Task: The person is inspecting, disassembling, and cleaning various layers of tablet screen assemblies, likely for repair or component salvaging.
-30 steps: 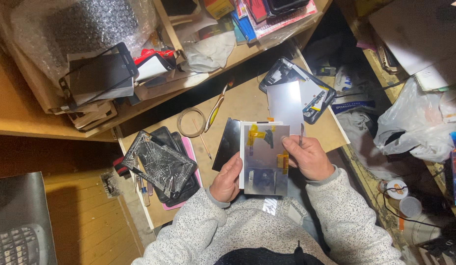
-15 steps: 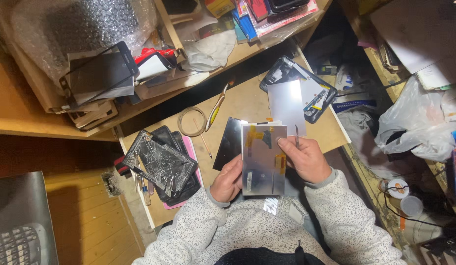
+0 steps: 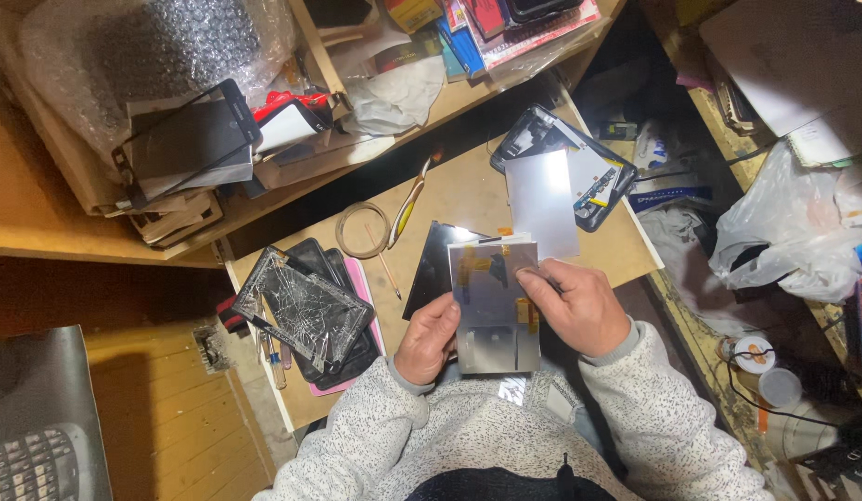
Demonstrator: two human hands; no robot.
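Both my hands hold a flat silver display panel (image 3: pixel 491 311) with orange flex tape, just above the near edge of a small wooden table (image 3: pixel 463 199). My left hand (image 3: pixel 429 339) grips its left edge from below. My right hand (image 3: pixel 570 306) grips its right side, fingers laid over the panel's top right corner. Behind the panel, a dark glass sheet (image 3: pixel 434 264) rests on the table. A shiny grey sheet (image 3: pixel 540 199) lies further back, over a black tablet frame (image 3: pixel 579 153).
A cracked glass screen (image 3: pixel 301 306) lies on black devices and a pink sheet at the table's left. A wire coil (image 3: pixel 361 229) and a thin tool (image 3: pixel 408 204) sit mid-table. Shelves behind hold bubble wrap (image 3: pixel 162 46), screens and boxes. White plastic bags (image 3: pixel 792 232) are at the right.
The panel has been tilted and turned in my hands, so its surface now looks plainer grey with less yellow reflection. Both hands keep their grip near the same spot.
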